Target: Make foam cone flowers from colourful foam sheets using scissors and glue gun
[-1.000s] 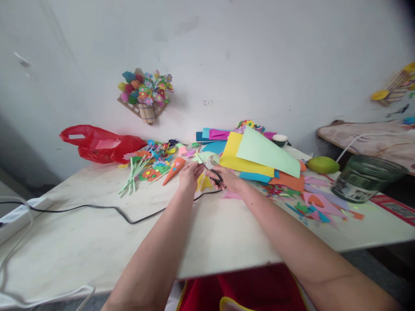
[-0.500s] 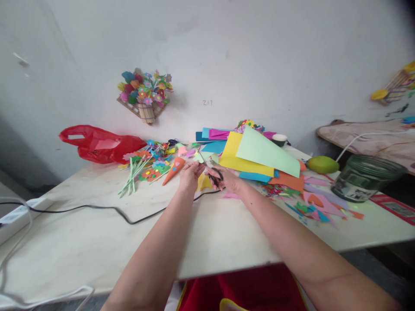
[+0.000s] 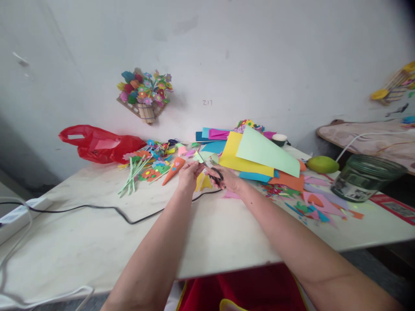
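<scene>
My right hand is closed on black-handled scissors, its fingers in the loops. The thin blades point up and to the left, past my left fingertips. Fingers pinched together, my left hand is beside the blades; what it grips is too small to make out. Just beyond its fingertips shows a pale green piece, which I cannot tell is held or lying behind. An orange cone with small hearts lies left of my left hand. Between and below the hands is a yellow piece.
Coloured sheets are stacked on the right, near scraps, a green mango-like fruit and a glass jar. Foam flowers, pale green sticks and a red bag lie left. A black cable crosses the table.
Both hands stay in nearly the same place. The scissors have shifted very slightly, and the left hand has moved a touch to the left.
</scene>
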Tool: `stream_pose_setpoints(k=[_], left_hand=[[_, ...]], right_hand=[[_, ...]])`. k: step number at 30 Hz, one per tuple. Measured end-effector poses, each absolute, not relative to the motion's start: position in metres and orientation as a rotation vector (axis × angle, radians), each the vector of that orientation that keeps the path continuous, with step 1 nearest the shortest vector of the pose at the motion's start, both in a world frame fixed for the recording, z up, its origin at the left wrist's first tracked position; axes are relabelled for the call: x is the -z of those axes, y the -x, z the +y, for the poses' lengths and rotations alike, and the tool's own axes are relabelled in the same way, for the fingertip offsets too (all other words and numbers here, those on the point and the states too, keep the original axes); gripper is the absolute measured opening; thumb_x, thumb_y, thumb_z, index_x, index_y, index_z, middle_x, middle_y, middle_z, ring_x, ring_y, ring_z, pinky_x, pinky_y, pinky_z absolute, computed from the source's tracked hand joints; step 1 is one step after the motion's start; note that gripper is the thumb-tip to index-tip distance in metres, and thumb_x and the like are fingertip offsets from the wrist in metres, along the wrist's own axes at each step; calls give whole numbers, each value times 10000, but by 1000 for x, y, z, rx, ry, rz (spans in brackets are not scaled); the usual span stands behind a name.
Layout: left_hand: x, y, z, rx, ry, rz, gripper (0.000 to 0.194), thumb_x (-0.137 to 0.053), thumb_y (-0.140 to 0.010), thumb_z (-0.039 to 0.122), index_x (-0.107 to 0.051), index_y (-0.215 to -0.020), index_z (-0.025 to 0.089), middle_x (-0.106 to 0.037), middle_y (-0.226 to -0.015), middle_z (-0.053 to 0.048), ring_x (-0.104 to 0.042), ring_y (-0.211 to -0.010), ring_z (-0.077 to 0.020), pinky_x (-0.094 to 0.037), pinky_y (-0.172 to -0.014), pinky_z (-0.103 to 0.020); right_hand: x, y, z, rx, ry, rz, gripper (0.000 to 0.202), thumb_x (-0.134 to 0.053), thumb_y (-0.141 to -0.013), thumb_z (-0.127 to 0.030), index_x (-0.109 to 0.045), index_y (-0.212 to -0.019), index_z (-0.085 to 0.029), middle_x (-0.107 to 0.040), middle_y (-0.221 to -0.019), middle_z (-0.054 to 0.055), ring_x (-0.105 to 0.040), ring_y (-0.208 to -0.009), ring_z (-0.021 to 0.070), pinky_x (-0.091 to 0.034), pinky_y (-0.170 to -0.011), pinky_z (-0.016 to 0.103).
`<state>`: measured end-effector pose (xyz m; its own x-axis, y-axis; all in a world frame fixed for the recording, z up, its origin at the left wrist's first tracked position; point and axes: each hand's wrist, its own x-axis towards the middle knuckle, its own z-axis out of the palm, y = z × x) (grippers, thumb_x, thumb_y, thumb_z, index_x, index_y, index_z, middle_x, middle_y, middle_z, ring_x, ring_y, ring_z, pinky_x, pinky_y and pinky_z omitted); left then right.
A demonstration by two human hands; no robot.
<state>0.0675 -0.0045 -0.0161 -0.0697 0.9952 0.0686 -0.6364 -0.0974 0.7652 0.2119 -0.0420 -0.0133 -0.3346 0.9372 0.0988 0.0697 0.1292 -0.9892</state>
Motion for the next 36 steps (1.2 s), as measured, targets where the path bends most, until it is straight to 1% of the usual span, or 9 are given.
stream_pose_setpoints(k=[3,9,18,22,30,36], left_hand=[[16,-66,-4,-1549,-718,672,112,-658,-661,74,-571,-640,142,-632,-598,-17,-649,-620,-126,-537,-739,-285],[17,-65,-3,-1552,-724,668,89,-646,-668,76,-582,-636,129,-620,-589,-23,-637,-608,-122,-532,-744,-286],[18,-65,-3,-1548,-726,696,115,-672,-636,101,-563,-618,135,-614,-574,-12,-635,-607,-123,-526,-777,-302],[18,-64,-2,-1544,-742,689,110,-663,-644,102,-563,-614,138,-622,-579,-13,-632,-607,-119,-523,-785,-302],[19,-63,-2,-1537,-780,705,135,-677,-654,125,-550,-615,147,-602,-587,-1,-619,-606,-116,-515,-838,-338],[18,-63,-3,-1524,-818,765,173,-694,-652,173,-525,-618,155,-568,-579,8,-611,-629,-120,-512,-803,-323]], right_hand=[[14,-212,-42,-1306,1020,-1585,443,-591,-768,-579,-578,-890,-154,-511,-527,-52,-463,-365,53,-248,-281,145],[14,-212,-41,-1332,1005,-1602,448,-586,-763,-597,-566,-858,-160,-503,-527,-55,-445,-356,45,-232,-276,143],[16,-212,-39,-1303,1024,-1634,421,-595,-756,-575,-493,-720,-168,-488,-520,-58,-441,-351,43,-227,-276,149],[15,-211,-39,-1297,1033,-1639,421,-611,-742,-563,-465,-677,-173,-480,-514,-57,-439,-353,43,-222,-272,146],[10,-210,-44,-1300,1047,-1658,393,-621,-751,-522,-462,-656,-175,-476,-510,-55,-416,-338,36,-209,-268,152],[9,-209,-44,-1311,1053,-1655,373,-627,-753,-494,-467,-649,-173,-478,-508,-58,-425,-336,37,-212,-264,152]])
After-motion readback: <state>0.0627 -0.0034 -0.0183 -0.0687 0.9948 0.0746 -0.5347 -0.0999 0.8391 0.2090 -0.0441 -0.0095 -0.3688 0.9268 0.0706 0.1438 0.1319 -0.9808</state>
